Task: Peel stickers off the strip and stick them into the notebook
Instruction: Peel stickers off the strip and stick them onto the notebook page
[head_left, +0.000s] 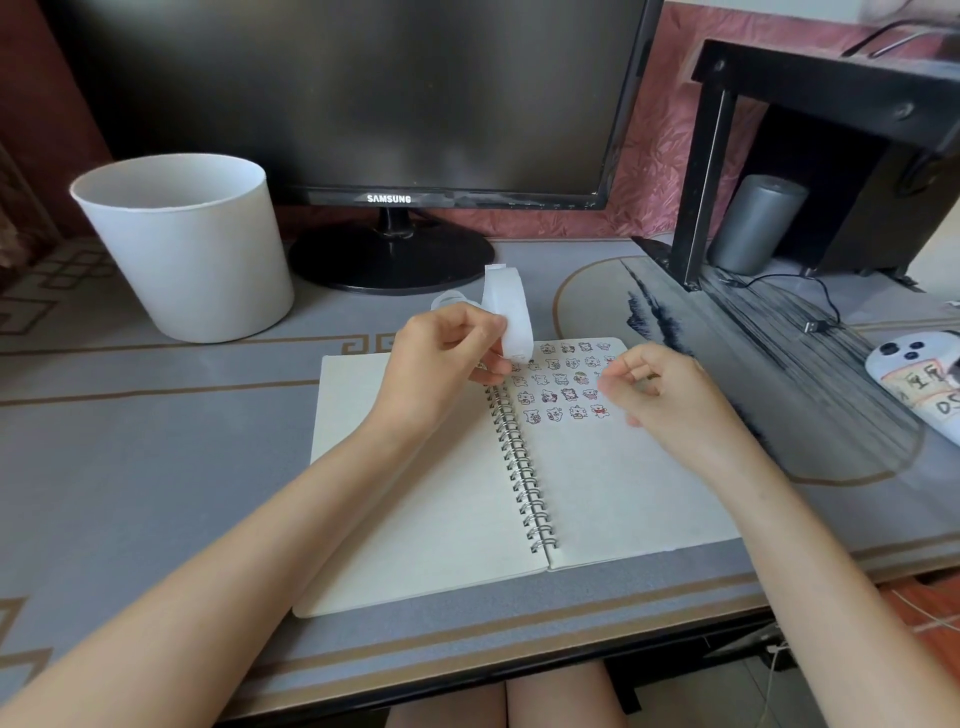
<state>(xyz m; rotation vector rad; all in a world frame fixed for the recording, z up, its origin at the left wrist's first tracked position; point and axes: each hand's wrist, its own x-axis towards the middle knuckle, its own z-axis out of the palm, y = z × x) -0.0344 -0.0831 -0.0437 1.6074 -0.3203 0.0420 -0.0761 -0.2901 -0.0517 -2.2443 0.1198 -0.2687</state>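
Strip: a white strip (511, 306) stands nearly upright over the far end of the notebook's spiral, its long axis running up and away toward the table's far edge, top end curled over.
Left hand: the left hand (441, 358) pinches the strip's lower part, fingers curled round it.
Right hand: the right hand (660, 395) hovers over the right page, thumb and fingertips drawn close together; whether they hold a sticker I cannot tell.
Notebook: the notebook (415, 493) lies open near the table's (156, 441) front edge, left page blank.
Stickers: rows of small stickers (561, 395) fill the right page's far part, just left of the right hand.
Key relation: the strip's free end is near the right hand, to its left. The bare paper lies toward the front edge, under the right wrist, so that hand is likely the nearer for placing.
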